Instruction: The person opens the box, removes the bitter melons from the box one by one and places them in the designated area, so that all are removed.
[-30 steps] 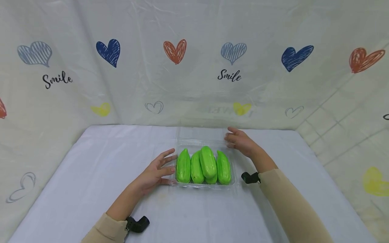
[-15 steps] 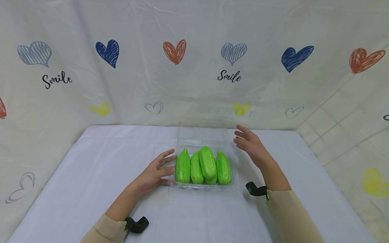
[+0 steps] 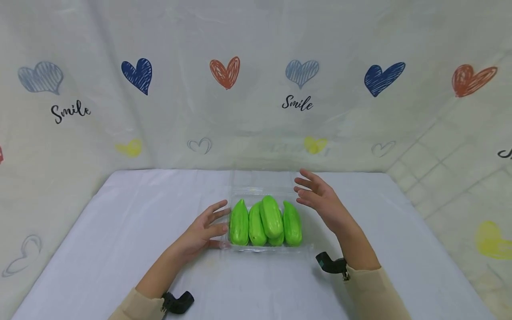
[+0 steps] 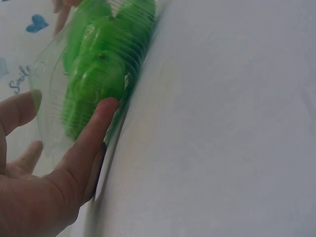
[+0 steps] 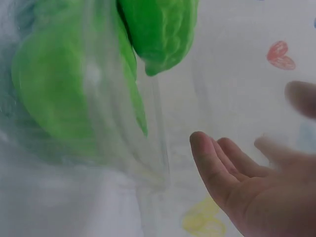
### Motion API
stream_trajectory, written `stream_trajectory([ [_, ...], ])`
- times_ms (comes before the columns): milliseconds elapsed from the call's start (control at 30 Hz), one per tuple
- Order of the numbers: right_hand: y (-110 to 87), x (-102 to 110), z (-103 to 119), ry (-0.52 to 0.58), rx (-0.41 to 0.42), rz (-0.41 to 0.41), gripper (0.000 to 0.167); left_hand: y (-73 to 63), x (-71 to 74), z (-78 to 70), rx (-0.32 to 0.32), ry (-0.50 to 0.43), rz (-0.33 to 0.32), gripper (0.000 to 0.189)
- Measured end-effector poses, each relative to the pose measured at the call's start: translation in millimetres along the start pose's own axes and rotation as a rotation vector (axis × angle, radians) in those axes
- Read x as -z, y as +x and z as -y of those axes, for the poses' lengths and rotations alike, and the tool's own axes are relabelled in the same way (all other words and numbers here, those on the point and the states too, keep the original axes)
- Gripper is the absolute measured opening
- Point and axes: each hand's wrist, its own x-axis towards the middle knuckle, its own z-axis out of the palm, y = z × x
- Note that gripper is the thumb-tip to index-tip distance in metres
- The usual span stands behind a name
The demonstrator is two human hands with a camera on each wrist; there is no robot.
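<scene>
Several glossy, bright green, cucumber-shaped vegetables (image 3: 271,218) lie in a clear plastic box (image 3: 264,250); one is stacked on top of the others. The hinged clear lid (image 3: 260,180) stands open at the back. My left hand (image 3: 204,229) rests against the box's left side, with its fingers spread. In the left wrist view, one fingertip (image 4: 107,104) of it lies along the ribbed wall. My right hand (image 3: 322,200) hovers beyond the box's back right corner, fingers extended and holding nothing. The right wrist view shows that hand (image 5: 256,197) apart from the box's wall.
A white cloth (image 3: 120,231) covers the table. Behind it hangs a pale curtain (image 3: 256,120) printed with hearts and the word Smile, close to the raised lid. Black wrist cameras (image 3: 178,303) are strapped at both beige sleeves.
My right hand has come away from the lid's right edge, moved right, then drifted back slightly left. The left hand keeps its place at the box. The head view has shifted slightly.
</scene>
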Motion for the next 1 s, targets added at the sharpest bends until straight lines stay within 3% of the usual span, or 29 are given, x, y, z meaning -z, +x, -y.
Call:
stream_trajectory([
  [500, -5.6, -33, -4, -0.106, -0.081, 0.09, 0.067, -2.0, -1.4, 0.1, 0.009, 0.004, 0.004, 0.076],
  [1000, -9.3, -48, -3, -0.279, -0.07, 0.082, 0.073, -3.9, -2.6, -2.5, 0.008, -0.02, 0.0, 0.077],
])
